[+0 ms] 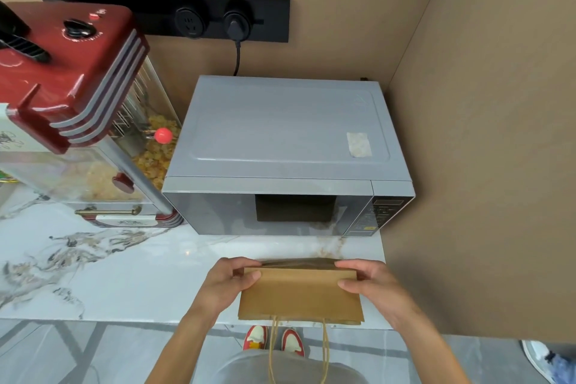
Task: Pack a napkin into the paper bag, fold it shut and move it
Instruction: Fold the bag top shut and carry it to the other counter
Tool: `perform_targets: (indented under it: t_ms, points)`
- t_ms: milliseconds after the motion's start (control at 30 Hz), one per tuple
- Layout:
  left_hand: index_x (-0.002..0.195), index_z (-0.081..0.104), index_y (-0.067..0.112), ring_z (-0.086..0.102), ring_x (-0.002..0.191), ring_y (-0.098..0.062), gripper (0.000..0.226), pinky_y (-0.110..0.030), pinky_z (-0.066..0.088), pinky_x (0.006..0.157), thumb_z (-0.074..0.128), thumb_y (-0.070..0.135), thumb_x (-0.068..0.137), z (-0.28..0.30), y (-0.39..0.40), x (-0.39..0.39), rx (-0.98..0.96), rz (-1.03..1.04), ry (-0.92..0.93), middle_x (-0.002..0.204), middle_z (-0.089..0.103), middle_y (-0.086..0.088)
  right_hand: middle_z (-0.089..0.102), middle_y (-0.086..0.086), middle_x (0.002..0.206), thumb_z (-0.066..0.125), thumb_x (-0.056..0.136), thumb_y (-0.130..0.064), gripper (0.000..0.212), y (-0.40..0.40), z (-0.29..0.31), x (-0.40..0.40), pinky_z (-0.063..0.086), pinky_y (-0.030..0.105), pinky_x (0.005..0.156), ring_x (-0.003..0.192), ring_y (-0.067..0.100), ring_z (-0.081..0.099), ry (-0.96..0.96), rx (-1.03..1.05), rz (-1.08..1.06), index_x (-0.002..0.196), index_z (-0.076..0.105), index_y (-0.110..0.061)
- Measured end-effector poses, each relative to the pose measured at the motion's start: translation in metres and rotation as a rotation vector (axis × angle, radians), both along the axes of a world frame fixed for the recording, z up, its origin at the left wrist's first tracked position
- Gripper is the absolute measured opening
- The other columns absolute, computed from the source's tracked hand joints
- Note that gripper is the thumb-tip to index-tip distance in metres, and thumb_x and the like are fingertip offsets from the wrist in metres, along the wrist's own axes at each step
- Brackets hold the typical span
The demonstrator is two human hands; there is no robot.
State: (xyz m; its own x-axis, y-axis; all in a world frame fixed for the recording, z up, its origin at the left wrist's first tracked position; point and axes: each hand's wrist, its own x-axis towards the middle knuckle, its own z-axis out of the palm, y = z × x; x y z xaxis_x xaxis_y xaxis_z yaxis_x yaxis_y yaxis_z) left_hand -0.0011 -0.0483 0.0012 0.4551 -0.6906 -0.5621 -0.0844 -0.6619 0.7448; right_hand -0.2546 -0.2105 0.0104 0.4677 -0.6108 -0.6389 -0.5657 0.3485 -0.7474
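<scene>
A brown paper bag [300,296] stands at the front edge of the marble counter [124,274], just before the microwave. Its top is folded over toward me, and its twine handles [274,349] dangle below the counter edge. My left hand [229,282] grips the left end of the folded flap, thumb on top. My right hand [371,284] pinches the right end in the same way. No napkin shows; the inside of the bag is hidden.
A grey microwave [290,153] sits close behind the bag, plugged into a black wall socket strip [174,15]. A red popcorn machine [78,109] stands at the left. A brown wall [483,165] closes off the right side. Another person's shoe [542,355] shows at the bottom right.
</scene>
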Motion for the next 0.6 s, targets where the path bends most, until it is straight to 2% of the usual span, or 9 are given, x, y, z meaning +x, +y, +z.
perform_targets:
  t_ms: [67,133,200,267,333,400,467,533,600]
  points:
    - [0.107,0.073,0.029,0.054,0.109,-0.018,0.016,-0.023,0.041,0.096,0.07,0.022,0.092,-0.004,-0.003,0.001,0.035,-0.117,-0.164,0.116,0.053,-0.003,0.068,-0.003,0.124,0.084,0.078,-0.016,0.037,0.001,-0.001,0.004,0.047,0.022,0.099,0.116,0.012,0.061,0.068,-0.085,0.073,0.109,0.076,-0.032]
    - [0.112,0.072,0.027,0.047,0.115,-0.017,0.02,-0.023,0.036,0.104,0.067,0.021,0.094,-0.008,-0.006,0.0,0.037,-0.2,-0.287,0.117,0.045,-0.001,0.061,-0.005,0.128,0.083,0.079,-0.024,0.037,0.001,-0.003,0.01,0.042,0.015,0.093,0.12,0.01,0.054,0.143,-0.206,0.146,0.113,0.073,-0.034]
    - [0.12,0.071,0.024,0.047,0.119,-0.018,0.026,-0.027,0.038,0.108,0.066,0.021,0.095,-0.009,-0.011,-0.003,0.049,-0.294,-0.371,0.119,0.045,0.001,0.052,-0.001,0.137,0.08,0.081,-0.03,0.039,-0.001,-0.006,0.016,0.035,0.026,0.108,0.133,0.016,0.044,0.23,-0.338,0.242,0.119,0.071,-0.033]
    - [0.129,0.065,0.029,0.052,0.12,-0.019,0.033,-0.032,0.042,0.109,0.063,0.024,0.096,-0.01,-0.017,-0.006,0.096,-0.414,-0.45,0.125,0.05,0.002,0.049,-0.004,0.146,0.076,0.083,-0.037,0.041,-0.003,-0.008,0.023,0.024,0.041,0.119,0.14,0.016,0.038,0.339,-0.432,0.359,0.124,0.068,-0.037]
    - [0.135,0.058,0.037,0.054,0.121,-0.021,0.04,-0.036,0.038,0.113,0.061,0.029,0.096,-0.01,-0.025,-0.009,0.154,-0.542,-0.561,0.129,0.056,0.003,0.052,-0.01,0.146,0.071,0.086,-0.041,0.043,-0.005,-0.01,0.03,0.008,0.054,0.122,0.14,0.016,0.038,0.43,-0.488,0.482,0.128,0.063,-0.042]
    - [0.138,0.053,0.043,0.054,0.122,-0.021,0.045,-0.04,0.033,0.116,0.06,0.032,0.095,-0.009,-0.035,-0.011,0.213,-0.645,-0.632,0.13,0.059,0.004,0.056,-0.01,0.144,0.068,0.088,-0.041,0.048,-0.005,-0.01,0.04,-0.003,0.062,0.119,0.141,0.018,0.039,0.47,-0.506,0.601,0.135,0.057,-0.042]
    - [0.138,0.051,0.046,0.057,0.12,-0.021,0.048,-0.04,0.038,0.111,0.062,0.034,0.093,-0.007,-0.045,-0.014,0.24,-0.73,-0.63,0.129,0.062,0.005,0.06,-0.008,0.141,0.068,0.087,-0.041,0.052,-0.004,-0.01,0.05,-0.001,0.063,0.119,0.139,0.02,0.041,0.488,-0.528,0.718,0.138,0.055,-0.042]
    - [0.137,0.051,0.048,0.061,0.115,-0.021,0.049,-0.038,0.046,0.101,0.064,0.033,0.091,-0.005,-0.054,-0.02,0.241,-0.802,-0.608,0.127,0.065,0.006,0.066,-0.004,0.132,0.068,0.086,-0.04,0.05,-0.002,-0.007,0.062,0.01,0.062,0.119,0.132,0.023,0.047,0.491,-0.552,0.809,0.135,0.057,-0.042]
    - [0.136,0.053,0.047,0.063,0.112,-0.021,0.05,-0.038,0.046,0.098,0.066,0.031,0.09,-0.004,-0.062,-0.025,0.246,-0.849,-0.617,0.123,0.068,0.006,0.069,-0.001,0.124,0.067,0.086,-0.038,0.047,-0.001,-0.006,0.072,0.022,0.057,0.115,0.125,0.024,0.051,0.49,-0.572,0.882,0.132,0.057,-0.045]
